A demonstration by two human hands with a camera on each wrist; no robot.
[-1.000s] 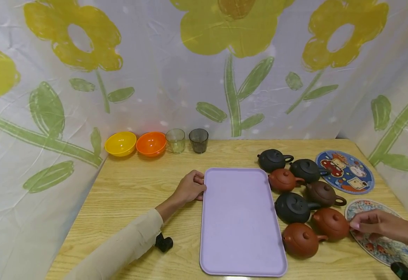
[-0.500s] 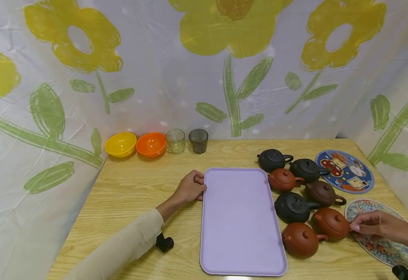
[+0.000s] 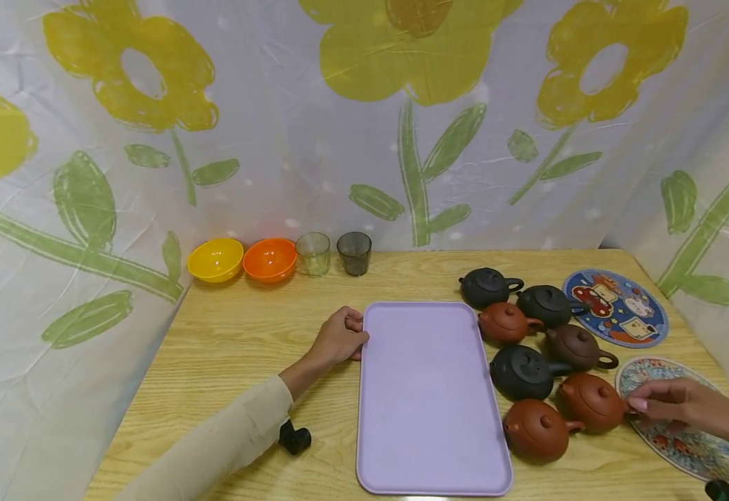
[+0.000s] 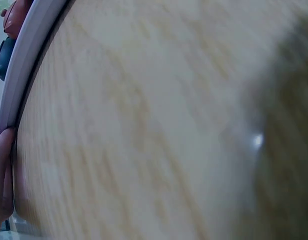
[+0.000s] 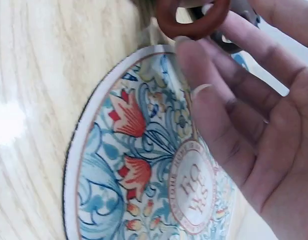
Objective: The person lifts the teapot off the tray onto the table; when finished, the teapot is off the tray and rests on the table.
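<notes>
A lilac rectangular tray (image 3: 433,396) lies flat on the wooden table, its inside bare. At its upper left side my left hand (image 3: 339,337) grips the rim, the thumb against the edge. The left wrist view has the tray's rim (image 4: 20,65) and part of the fingers at its left border. To the right, my right hand (image 3: 696,410) pinches the handle of a reddish-brown clay teapot (image 3: 593,402). Fingertips meet that ring-shaped handle (image 5: 193,31) in the right wrist view. Another reddish teapot (image 3: 536,431) sits beside it, close against the tray.
Several more teapots (image 3: 522,372), black, brown and reddish, crowd the tray's right side. A floral oval mat (image 3: 702,452) lies beneath my right hand, a blue mat (image 3: 618,306) behind. Yellow (image 3: 215,261) and orange bowls (image 3: 270,261) and two glasses (image 3: 355,254) line the back.
</notes>
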